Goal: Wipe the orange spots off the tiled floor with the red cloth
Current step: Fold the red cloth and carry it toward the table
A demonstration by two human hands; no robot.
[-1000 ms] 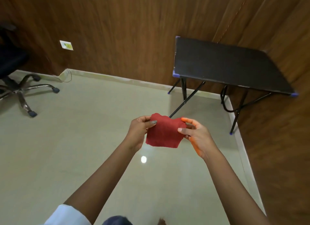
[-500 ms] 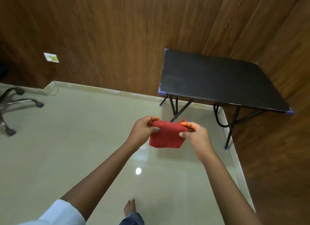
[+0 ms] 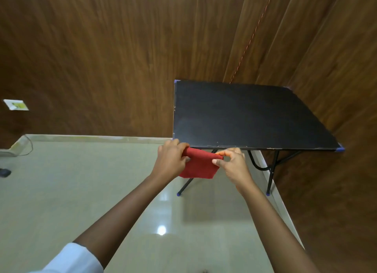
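The red cloth [image 3: 201,165] hangs folded in the air between both hands, just in front of the near edge of a black table. My left hand [image 3: 172,160] grips its upper left edge. My right hand [image 3: 232,163] pinches its upper right edge with fingertips stained orange. The pale glossy tiled floor [image 3: 81,191] stretches below and to the left. No orange spots show on the visible floor.
A black folding table [image 3: 244,113] with thin metal legs stands in the right corner against wood-panelled walls [image 3: 102,58]. A white wall socket [image 3: 16,105] sits at the far left, with a thin cable by the skirting. A chair caster [image 3: 5,172] shows at the left edge.
The view has tilted up and closed in on the table. The cloth has been folded shorter between my hands. The office chair has slipped out of view on the left.
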